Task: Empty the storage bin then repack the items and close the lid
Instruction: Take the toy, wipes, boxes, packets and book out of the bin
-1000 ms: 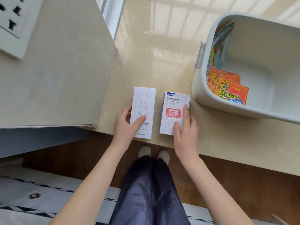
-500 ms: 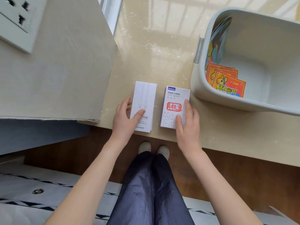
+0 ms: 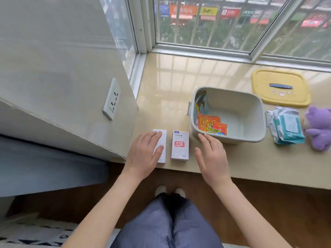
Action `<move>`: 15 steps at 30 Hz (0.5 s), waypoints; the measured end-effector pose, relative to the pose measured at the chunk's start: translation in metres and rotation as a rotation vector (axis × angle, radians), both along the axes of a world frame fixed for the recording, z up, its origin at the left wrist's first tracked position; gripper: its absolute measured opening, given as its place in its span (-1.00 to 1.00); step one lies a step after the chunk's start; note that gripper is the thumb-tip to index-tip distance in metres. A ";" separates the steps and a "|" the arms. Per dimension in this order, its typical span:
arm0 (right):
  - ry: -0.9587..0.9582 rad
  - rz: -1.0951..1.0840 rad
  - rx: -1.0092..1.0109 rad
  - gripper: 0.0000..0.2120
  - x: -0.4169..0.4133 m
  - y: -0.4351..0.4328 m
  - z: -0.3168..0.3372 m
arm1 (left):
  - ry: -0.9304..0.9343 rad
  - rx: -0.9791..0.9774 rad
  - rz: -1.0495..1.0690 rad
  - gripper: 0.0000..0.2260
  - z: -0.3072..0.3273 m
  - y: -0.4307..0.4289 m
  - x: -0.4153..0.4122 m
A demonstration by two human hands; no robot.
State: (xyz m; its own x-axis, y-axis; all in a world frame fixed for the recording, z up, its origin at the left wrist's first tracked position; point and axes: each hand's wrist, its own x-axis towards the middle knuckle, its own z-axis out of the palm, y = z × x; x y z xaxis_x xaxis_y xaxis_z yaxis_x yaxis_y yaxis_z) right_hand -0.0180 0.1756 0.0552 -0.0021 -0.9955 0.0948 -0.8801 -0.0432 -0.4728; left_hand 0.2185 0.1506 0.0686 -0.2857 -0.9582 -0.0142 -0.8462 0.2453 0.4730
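Observation:
A pale grey storage bin (image 3: 258,138) stands open on the window ledge, with orange packets (image 3: 214,127) and a coloured booklet (image 3: 200,102) inside at its left. Its yellow lid (image 3: 280,87) lies flat behind it to the right. Two white boxes lie side by side left of the bin: a plain one (image 3: 162,140) and one with a red stamp (image 3: 180,145). My left hand (image 3: 145,154) rests flat over the plain box, fingers spread. My right hand (image 3: 212,158) hovers open between the stamped box and the bin, holding nothing.
Wet-wipe packs (image 3: 286,126) and a purple plush toy (image 3: 318,127) lie right of the bin. A wall with a socket plate (image 3: 112,99) juts out on the left. Windows close off the back of the ledge (image 3: 179,77); its front edge runs just under my hands.
My right hand has come off the stamped box and moved right toward the bin. My left hand has slid up over the plain box. The view has tilted up, showing the lid, wipes and plush.

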 end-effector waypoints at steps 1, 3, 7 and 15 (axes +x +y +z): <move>-0.001 -0.016 -0.017 -0.56 -0.002 0.005 0.011 | 0.009 -0.009 -0.009 -0.50 0.012 0.004 0.000; 0.007 -0.050 -0.020 -0.55 -0.007 0.016 0.025 | 0.028 -0.007 -0.022 -0.48 0.029 0.013 -0.002; 0.003 -0.134 0.011 -0.50 -0.027 0.031 0.033 | 0.049 0.019 -0.048 -0.47 0.033 0.020 -0.013; -0.051 -0.225 0.034 -0.63 -0.108 0.006 0.032 | 0.090 0.039 -0.076 -0.63 0.021 -0.028 -0.066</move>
State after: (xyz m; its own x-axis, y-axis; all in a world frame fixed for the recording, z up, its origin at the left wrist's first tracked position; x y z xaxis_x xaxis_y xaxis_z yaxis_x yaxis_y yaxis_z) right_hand -0.1255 0.1815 0.0873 -0.2284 -0.9720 0.0558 -0.8408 0.1681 -0.5146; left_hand 0.1530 0.1221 0.0896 -0.3591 -0.9330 -0.0220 -0.7797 0.2870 0.5565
